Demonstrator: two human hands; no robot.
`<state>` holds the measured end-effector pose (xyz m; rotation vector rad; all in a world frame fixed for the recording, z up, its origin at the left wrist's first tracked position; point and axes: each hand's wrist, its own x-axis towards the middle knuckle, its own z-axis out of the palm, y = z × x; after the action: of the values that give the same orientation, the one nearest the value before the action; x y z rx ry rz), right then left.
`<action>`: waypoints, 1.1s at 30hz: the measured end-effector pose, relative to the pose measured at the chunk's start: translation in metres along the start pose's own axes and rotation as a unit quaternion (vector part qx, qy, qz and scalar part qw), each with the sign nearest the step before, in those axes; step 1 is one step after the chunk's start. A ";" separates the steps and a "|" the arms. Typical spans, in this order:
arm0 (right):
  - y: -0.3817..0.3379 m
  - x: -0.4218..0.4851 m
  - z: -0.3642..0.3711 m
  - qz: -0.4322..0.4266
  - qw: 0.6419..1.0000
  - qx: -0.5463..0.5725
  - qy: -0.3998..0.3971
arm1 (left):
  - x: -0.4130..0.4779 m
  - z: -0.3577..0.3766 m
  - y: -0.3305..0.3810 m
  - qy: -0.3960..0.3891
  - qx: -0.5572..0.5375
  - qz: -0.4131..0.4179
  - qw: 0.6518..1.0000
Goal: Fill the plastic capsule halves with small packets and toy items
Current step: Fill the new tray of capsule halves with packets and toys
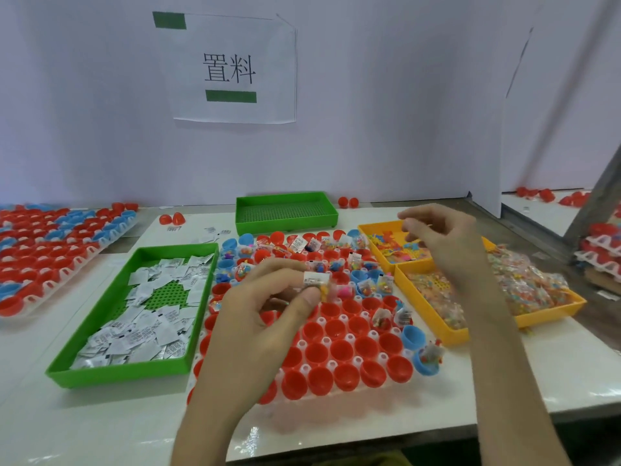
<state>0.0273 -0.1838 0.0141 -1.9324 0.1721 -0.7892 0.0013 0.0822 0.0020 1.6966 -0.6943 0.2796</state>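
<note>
Above capsule tray (383, 357): left hand (265, 314) pinches small packets (316, 279) over red capsule halves (339, 351). Right of tray: right hand (440, 237) over yellow toy bin (376, 227), fingers curled, grip unclear.

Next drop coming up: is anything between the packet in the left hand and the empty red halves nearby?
Nothing visible does. The left hand pinches the packet over the tray, and the empty red halves just nearer lie open. The hand itself hides a few.
</note>
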 end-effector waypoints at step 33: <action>-0.020 0.012 0.012 -0.026 0.992 0.103 -0.061 | -0.001 0.004 -0.007 0.022 -0.113 0.008 0.993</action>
<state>0.0399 -0.1700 0.0331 -1.7890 -0.0329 -0.6911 0.0035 0.0797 -0.0054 1.4659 -0.6807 0.2402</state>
